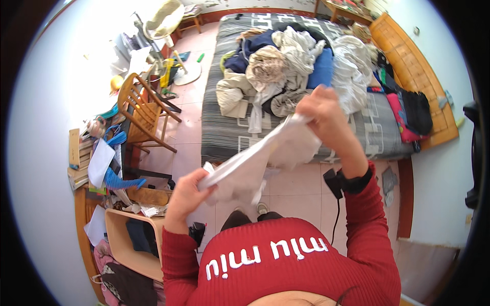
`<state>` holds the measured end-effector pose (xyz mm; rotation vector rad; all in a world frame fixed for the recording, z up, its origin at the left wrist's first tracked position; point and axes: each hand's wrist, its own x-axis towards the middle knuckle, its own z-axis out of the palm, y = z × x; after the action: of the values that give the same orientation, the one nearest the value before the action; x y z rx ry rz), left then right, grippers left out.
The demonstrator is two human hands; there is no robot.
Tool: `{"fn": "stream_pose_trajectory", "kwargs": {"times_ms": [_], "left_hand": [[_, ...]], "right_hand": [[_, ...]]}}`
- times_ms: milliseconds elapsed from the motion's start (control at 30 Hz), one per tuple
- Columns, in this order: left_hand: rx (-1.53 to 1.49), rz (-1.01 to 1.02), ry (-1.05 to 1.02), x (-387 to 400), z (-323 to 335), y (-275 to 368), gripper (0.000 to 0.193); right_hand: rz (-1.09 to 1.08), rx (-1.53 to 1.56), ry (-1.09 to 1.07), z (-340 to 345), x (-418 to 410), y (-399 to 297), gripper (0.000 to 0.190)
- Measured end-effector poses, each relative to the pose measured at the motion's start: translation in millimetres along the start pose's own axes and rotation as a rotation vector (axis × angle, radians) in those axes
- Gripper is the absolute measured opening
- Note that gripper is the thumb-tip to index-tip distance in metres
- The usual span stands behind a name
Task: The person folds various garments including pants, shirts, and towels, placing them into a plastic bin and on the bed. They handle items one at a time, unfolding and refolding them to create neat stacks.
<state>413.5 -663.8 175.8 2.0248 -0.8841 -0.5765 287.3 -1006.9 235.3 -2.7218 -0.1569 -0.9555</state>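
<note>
A thin white cloth garment [264, 157] is stretched aslant between my two hands, above the floor and the near edge of the bed. My left hand [191, 193] pinches its lower left end between thumb and fingers. Higher up, my right hand [321, 111] grips the other end in a closed fist, slightly blurred. The lower part of the cloth hangs loose and is blurred, so its exact kind cannot be told. Behind it, a heap of crumpled clothes [268, 65] in cream, navy and white lies on the bed [226, 141].
Folded dark clothes [417, 111] and a pink item [396, 114] lie near the wooden headboard [417, 76]. To the left stand a wooden chair [143, 114], a pedestal fan [164, 19] and a cluttered desk. A beige plastic bin [134, 264] holding dark cloth is beside my left arm.
</note>
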Motion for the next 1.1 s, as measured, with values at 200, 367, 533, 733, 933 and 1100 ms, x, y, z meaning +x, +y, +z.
{"fn": "stream_pose_trajectory", "kwargs": {"times_ms": [200,367,533,733,933,1100], "left_hand": [[0.348,0.177,0.442,57,-30,-8,0.016],[0.184,0.213,0.537,104,-68,-11,0.011],[-0.135,0.263,0.423,150,-93,-17,0.009],[-0.223,0.296,0.336,196,-59,-19,0.016],[-0.421,0.303,0.226,226,13,16,0.013],[-0.255,0.284,0.226,241,93,63,0.013]], "right_hand": [[0.269,-0.065,0.262,-75,-27,24,0.015],[0.569,0.05,0.31,-110,-42,31,0.009],[0.677,0.139,0.336,-114,-45,67,0.006],[0.863,0.202,0.226,-113,-74,94,0.012],[1.143,0.706,0.377,-156,-124,111,0.012],[1.198,1.049,0.536,-216,-191,140,0.022]]}}
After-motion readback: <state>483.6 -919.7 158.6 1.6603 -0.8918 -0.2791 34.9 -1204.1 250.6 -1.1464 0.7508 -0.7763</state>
